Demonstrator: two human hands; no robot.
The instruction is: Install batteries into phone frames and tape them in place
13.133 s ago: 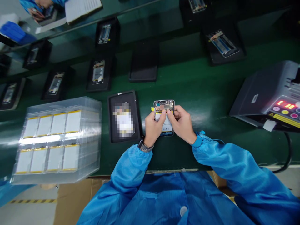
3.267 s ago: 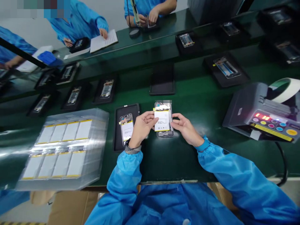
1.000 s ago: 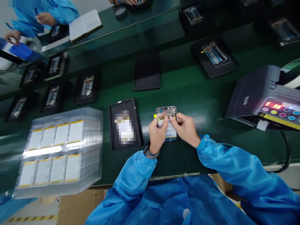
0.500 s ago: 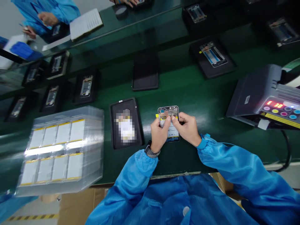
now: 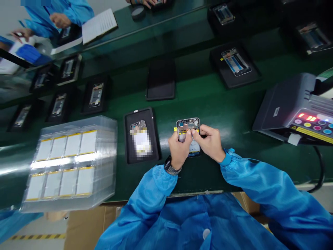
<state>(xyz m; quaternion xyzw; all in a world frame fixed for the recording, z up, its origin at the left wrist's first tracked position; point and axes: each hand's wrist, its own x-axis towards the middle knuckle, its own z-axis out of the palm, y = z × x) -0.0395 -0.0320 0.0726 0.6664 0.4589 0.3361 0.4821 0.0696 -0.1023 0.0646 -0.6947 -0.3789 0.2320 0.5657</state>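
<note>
An opened phone (image 5: 188, 124) lies between my two hands over the green bench, its circuit board bared at the top and a white battery (image 5: 194, 147) in its lower part. My left hand (image 5: 179, 147) grips the phone's left edge, with the thumb pressed on the battery's upper end. From the other side my right hand (image 5: 209, 142) grips the right edge, its thumb tip beside the left one. The fingers under the phone are hidden. A yellow tab (image 5: 175, 129) sticks out at the phone's upper left. Left of my hands, a black tray (image 5: 129, 156) holds another opened phone, partly blurred.
A clear plastic stack of trays (image 5: 105, 166) with white batteries stands at the left. A grey machine (image 5: 282, 100) with a lit red display is at the right. Black trays (image 5: 161, 81), several bearing opened phones, line the bench. Co-workers' hands (image 5: 60, 21) show at the back.
Both hands keep their grip on the phone, thumbs still pressed together over the battery's upper end. The view has shifted slightly. A co-worker's hand at the upper left has moved left.
</note>
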